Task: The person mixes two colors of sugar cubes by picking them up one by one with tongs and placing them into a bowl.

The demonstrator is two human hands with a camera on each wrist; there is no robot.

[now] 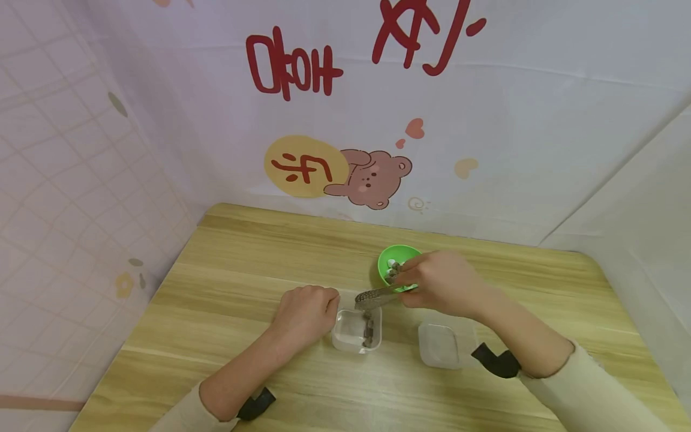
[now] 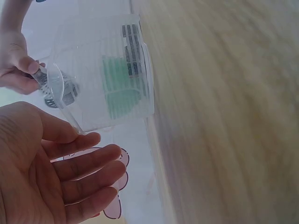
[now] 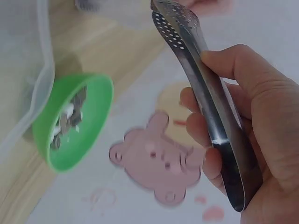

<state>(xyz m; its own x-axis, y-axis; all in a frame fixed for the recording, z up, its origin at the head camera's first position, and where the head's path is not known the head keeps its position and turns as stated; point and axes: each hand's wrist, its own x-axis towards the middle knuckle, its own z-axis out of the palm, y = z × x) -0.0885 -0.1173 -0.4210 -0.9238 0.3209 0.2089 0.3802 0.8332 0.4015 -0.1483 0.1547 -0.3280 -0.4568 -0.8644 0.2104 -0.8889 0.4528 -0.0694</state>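
My right hand [image 1: 439,283] grips metal tongs [image 3: 205,88] with perforated ends, fingers and thumb curled around both arms. In the head view the tong ends hang over the far edge of a clear plastic box [image 1: 351,341]. Several dark, small pieces [image 1: 368,331] lie along the right side of that box. At its left far corner my left hand [image 1: 306,315] pinches the rim with thumb and forefinger; the other fingers hang loosely bent in the left wrist view. Beyond the tongs stands a green bowl [image 3: 100,105] holding dark and white pieces, partly covered by my right hand in the head view.
A second translucent plastic container [image 1: 438,345] is on the wooden table [image 1: 259,246], to the right of the box. A printed white cloth [image 1: 216,120] hangs behind the table, with more cloth at both sides. Black straps [image 1: 495,362] show at the wrists.
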